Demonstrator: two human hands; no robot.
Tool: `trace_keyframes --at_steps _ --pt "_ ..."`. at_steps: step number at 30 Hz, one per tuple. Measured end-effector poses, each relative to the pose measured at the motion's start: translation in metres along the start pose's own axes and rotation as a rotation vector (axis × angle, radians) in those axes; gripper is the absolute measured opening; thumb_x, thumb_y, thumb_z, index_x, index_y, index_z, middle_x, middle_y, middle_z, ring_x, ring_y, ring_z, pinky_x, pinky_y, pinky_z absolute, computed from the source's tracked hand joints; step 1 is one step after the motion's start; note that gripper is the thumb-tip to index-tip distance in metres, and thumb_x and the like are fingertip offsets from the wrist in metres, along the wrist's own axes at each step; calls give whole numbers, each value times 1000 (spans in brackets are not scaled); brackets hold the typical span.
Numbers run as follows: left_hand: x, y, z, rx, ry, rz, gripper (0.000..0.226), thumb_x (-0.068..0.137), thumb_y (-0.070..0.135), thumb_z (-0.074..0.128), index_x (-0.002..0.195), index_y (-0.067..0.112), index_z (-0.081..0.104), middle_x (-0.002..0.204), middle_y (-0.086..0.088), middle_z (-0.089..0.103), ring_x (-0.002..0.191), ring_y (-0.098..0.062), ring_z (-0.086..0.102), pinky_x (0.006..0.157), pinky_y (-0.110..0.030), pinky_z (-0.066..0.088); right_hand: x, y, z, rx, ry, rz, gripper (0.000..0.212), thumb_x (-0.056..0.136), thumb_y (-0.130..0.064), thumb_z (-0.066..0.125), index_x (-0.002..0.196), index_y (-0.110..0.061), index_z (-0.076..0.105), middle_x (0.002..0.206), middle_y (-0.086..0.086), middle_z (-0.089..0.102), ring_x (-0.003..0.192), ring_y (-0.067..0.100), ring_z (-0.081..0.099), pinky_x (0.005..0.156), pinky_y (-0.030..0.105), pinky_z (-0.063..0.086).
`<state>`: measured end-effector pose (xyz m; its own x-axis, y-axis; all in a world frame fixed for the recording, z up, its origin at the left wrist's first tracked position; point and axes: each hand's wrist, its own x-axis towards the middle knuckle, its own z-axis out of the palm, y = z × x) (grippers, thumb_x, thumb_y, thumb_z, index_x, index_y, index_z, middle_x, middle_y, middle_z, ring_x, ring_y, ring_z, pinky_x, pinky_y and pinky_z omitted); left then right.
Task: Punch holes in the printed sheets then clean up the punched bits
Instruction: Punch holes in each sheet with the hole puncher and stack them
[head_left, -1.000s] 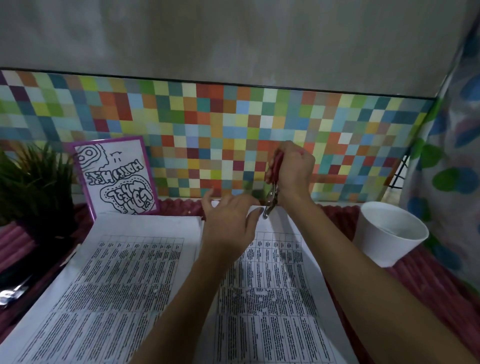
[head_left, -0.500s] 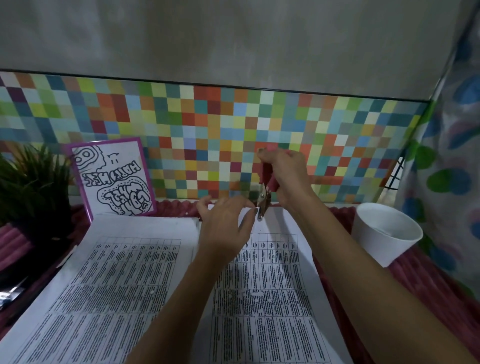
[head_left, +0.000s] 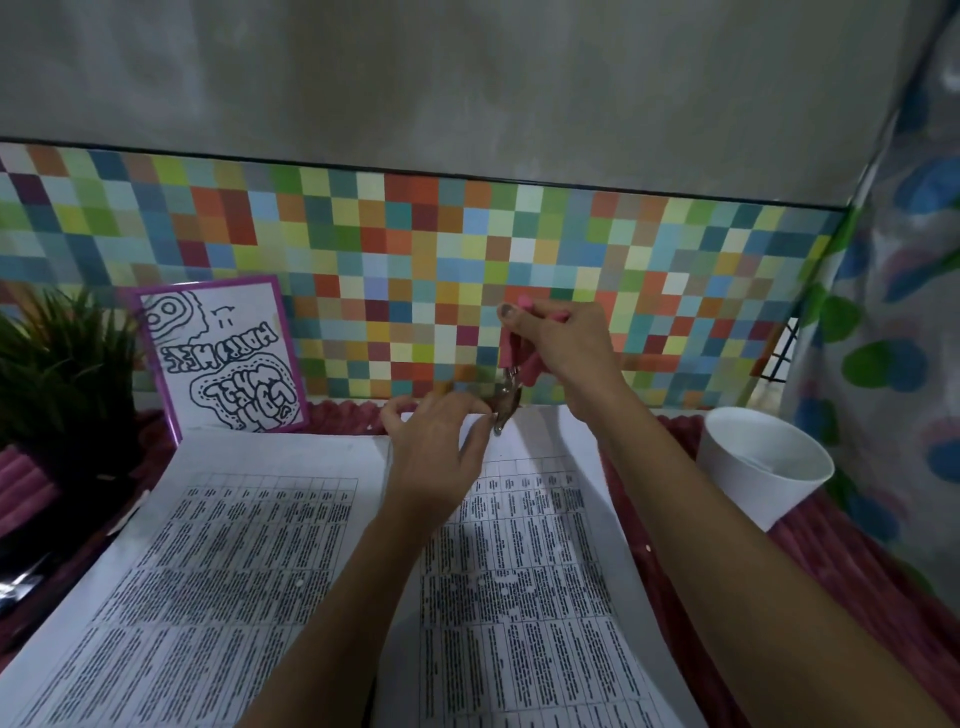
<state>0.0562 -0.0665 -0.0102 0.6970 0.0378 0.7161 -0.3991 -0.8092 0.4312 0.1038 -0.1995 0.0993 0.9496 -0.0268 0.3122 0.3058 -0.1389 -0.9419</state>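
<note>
Maroon ribbed counter (head_left: 857, 582) below a multicoloured checkered wall. Hole punch (head_left: 511, 387), pink-handled, at the far edge of the right printed sheet (head_left: 524, 597), metal tip touching the paper. Right hand (head_left: 563, 343) clamped on its handles; left hand (head_left: 441, 452) pressing the sheet just beside the tip, fingers together. Punched bits (head_left: 506, 584) scattered nearer on that sheet. Second sheet (head_left: 208, 571) left; white cup (head_left: 758, 467) right.
</note>
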Motion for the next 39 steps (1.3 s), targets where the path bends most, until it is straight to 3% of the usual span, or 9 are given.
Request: trace_keyframes --at_steps 8,15,19,23,26,28,32,37,39 --pt "0 1 1 -69 28 -24 16 95 35 48 94 27 62 93 20 61 87 4 45 91 -29 16 -6 4 5 205 -15 -29 12 86 -13 71 84 -1 73 56 13 58 38 15 43 41 24 37" --pt "-2 6 1 -55 -22 15 9 97 27 53 94 26 62 92 17 63 86 -2 52 102 -40 20 -4 11 17 264 148 -7 10 77 -8 79 86 -8 74 77 13 69 55 15 59 56 26 48" --pt "1 6 -1 -40 -7 -2 6 95 27 55 93 27 61 90 21 59 84 2 46 100 -37 18 -6 5 16 290 135 10 7 78 -8 79 84 -9 75 68 4 67 40 3 50 45 16 40" --pt "2 5 -2 3 -29 0 8 94 34 54 93 29 60 91 20 62 87 -3 53 95 -30 16 -14 -1 14 240 78 6 15 81 -8 76 95 -4 74 63 4 64 34 7 45 39 18 38" --pt "3 4 -4 7 -41 -9 8 96 35 55 94 30 60 93 18 64 89 -4 53 93 -28 15 -14 -1 12 111 88 -69 5 81 -15 77 82 -11 74 73 3 69 46 12 54 49 25 45" --pt "4 3 -5 -56 -66 -51 7 96 36 55 94 32 60 94 20 63 92 6 47 91 -27 15 -10 0 7 67 92 -35 12 83 -17 74 74 -10 69 68 4 65 51 21 54 52 32 44" --pt "5 -2 -7 -205 -136 -144 7 95 37 57 87 36 57 88 25 59 96 29 34 86 -23 13 -3 2 -4 358 -20 204 8 91 -5 59 91 3 60 70 14 67 59 29 62 60 39 50" --pt "5 1 -7 -208 -197 -102 8 93 41 57 85 38 58 95 26 64 107 -5 49 84 -20 14 -6 4 -10 251 -39 170 10 91 -1 55 83 0 62 67 20 59 51 25 57 55 36 53" --pt "5 2 -7 -210 -209 -105 9 93 42 57 86 38 59 96 25 65 108 -8 50 84 -21 15 -6 4 -12 220 -18 169 12 91 -4 58 80 1 63 69 24 57 52 26 55 61 40 52"
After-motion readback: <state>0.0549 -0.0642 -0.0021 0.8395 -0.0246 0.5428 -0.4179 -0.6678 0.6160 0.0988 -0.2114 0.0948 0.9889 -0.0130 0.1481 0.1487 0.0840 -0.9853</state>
